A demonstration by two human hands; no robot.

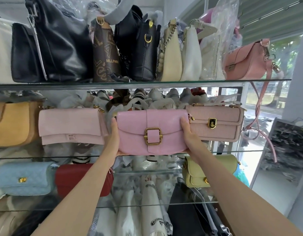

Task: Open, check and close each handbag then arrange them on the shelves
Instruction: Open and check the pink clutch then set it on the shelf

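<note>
Two bare forearms reach up from the bottom edge, and the left hand (113, 137) and right hand (188, 133) clasp the two ends of a glossy pink leather flap handbag (152, 132) with a brass square buckle, fingers curled round its sides. The bag is upright, flap closed, at the front edge of the middle glass shelf (45, 157). It sits between a pale pink flat flap clutch (70, 126) and a dusty pink croc-textured bag (215, 123) with a brass turn lock.
</note>
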